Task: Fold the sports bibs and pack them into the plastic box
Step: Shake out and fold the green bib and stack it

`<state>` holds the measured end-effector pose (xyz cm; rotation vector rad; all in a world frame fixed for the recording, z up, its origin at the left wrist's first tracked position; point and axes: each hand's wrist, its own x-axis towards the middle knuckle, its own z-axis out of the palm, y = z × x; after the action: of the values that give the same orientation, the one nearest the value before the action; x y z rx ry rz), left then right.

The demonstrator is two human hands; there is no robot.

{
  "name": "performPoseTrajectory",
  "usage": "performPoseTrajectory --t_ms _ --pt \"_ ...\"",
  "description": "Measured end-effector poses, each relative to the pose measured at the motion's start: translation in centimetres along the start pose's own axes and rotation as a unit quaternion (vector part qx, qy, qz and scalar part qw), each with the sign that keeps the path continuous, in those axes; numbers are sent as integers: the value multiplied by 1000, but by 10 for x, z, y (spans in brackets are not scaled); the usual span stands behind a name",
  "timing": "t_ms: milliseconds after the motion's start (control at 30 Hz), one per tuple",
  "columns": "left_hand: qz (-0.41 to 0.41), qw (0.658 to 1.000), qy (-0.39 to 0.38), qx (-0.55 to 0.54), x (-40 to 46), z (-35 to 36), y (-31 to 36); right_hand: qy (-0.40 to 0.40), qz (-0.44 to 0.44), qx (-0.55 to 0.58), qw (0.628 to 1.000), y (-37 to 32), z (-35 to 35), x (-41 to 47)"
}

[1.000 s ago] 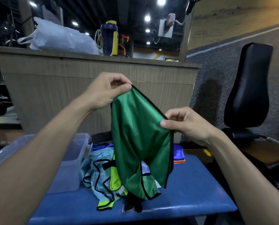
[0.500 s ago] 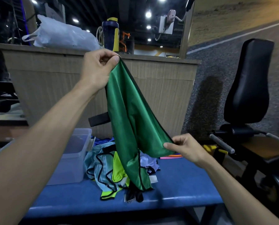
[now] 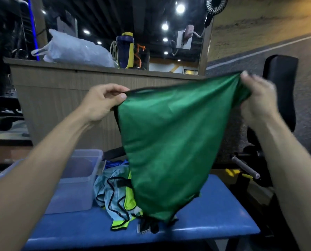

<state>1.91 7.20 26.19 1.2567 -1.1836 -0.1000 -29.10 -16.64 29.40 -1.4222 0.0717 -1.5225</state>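
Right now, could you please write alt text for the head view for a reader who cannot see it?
Two bare hands hold a green bib spread in the air, the left hand and right hand each pinching an upper corner. Below, a pile of bibs lies on a blue bench beside a clear plastic box.

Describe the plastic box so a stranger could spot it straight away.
Start at the blue bench that runs across the bottom of the view. At its left end, left of the heap of bibs, stands the plastic box. It is the only hard, see-through thing there, open at the top; everything beside it is soft coloured cloth.
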Motion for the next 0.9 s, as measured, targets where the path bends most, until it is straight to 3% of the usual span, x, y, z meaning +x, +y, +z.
performPoseTrajectory --t_ms 100,233,400,500,600,733,900 --pt "-29 995 -51 -81 -7 -11 17 -22 -49 13 998 -35 4 19" --pt "-116 983 -139 7 -11 -13 1 -87 24 -151 984 -20 -1 3" --pt "-126 989 58 -40 2 -15 -48 -172 144 -268 937 44 -33 -43" --pt "-78 990 93 77 7 -15 -67 -196 178 -268 926 68 -48 -60" --pt "-40 987 110 112 9 -11 -68 -225 213 -274 911 79 -49 -72" --pt "-23 990 63 125 8 -10 -70 -235 211 -298 901 93 -52 -76" --pt "-58 978 -39 197 -1 -21 -71 -168 179 -262 933 104 -63 -73"
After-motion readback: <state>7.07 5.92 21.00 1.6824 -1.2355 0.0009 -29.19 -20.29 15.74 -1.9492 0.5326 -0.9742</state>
